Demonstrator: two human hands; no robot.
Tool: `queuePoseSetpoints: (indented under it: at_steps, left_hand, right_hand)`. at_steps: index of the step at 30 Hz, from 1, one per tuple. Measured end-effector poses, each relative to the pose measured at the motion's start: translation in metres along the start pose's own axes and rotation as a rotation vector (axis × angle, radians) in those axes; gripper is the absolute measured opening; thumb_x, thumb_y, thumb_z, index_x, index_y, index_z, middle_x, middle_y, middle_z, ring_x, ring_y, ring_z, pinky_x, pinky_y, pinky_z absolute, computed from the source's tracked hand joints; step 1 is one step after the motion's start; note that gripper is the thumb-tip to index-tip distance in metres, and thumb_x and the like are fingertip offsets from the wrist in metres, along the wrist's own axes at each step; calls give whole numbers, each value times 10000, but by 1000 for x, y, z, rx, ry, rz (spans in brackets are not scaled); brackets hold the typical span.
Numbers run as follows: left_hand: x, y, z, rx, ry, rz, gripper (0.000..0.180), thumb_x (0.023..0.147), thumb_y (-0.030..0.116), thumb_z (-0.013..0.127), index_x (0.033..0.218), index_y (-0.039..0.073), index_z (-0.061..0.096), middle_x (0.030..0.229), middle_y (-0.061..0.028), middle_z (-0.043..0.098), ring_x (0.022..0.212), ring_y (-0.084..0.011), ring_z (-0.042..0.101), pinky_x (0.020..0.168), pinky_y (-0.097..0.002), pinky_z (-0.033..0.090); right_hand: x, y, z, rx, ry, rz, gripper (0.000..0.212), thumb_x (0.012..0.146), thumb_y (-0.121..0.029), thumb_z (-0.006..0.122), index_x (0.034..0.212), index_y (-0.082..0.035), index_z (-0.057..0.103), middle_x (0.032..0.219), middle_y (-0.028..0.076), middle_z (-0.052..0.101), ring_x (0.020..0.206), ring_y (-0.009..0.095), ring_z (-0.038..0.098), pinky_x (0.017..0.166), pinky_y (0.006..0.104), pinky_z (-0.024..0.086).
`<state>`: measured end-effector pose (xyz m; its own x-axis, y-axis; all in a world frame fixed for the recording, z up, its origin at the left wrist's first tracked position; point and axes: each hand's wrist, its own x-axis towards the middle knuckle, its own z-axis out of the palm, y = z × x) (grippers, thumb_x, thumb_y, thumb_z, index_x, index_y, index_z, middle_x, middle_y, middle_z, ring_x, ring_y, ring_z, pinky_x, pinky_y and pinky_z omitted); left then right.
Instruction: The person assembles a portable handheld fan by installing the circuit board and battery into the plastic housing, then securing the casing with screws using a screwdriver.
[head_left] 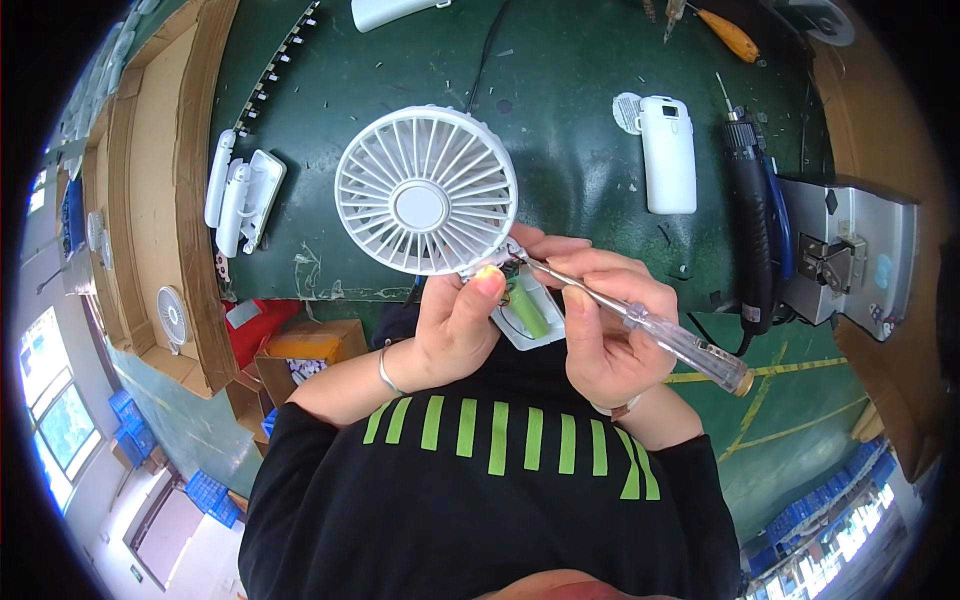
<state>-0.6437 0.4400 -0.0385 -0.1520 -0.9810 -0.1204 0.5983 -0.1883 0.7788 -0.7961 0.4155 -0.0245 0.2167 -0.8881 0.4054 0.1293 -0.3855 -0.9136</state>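
Note:
A white handheld fan (420,204) with a round slatted grille is held over the near edge of the green table. My left hand (455,312) is closed on its neck, just below the grille. The handle lies opened, showing a green cylindrical battery (527,308) inside the white shell (545,335). In my right hand (618,320) is a screwdriver (660,335) with a clear handle. Its metal shaft points left and its tip meets the fan's neck by the battery. The exact spot under the tip is too small to make out.
White shell parts (245,200) lie at the left beside a cardboard box (150,190). On the right are a white casing (669,155), a black electric screwdriver (748,200) and a grey metal device (860,255). An orange-handled tool (728,36) lies at the back.

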Motion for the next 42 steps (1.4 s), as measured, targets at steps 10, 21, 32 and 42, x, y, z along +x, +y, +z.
queuePoseSetpoints:
  at_steps: [10,21,32,42]
  left_hand:
    - [-1,-2,-1,-51,0,-24,483,980,290,488,1286,-77,422,1189,-182,577,1082,-229,582,950,-372,471]
    - [1,4,-1,-25,-25,-13,451,985,282,467,1261,-75,453,1154,-175,601,1081,-227,590,953,-373,472]
    - [2,4,-3,-54,-4,-52,475,978,333,474,1234,-68,477,1108,-151,623,1044,-202,603,936,-354,481]
    - [2,7,-3,-30,10,-74,487,950,339,504,1216,-68,487,1048,-141,649,976,-195,620,881,-340,500]
  right_hand:
    - [3,1,3,66,86,-7,243,872,85,591,1086,55,479,1021,235,618,944,330,668,812,380,555]
    - [8,-9,4,40,60,71,240,866,129,561,1083,70,477,1023,223,615,955,292,662,840,363,545]
    - [9,-13,8,195,155,214,201,882,135,533,1065,73,475,1004,218,629,950,260,656,849,340,543]
    - [11,-13,4,77,86,121,193,860,123,584,1038,87,519,988,219,641,931,257,661,809,306,539]
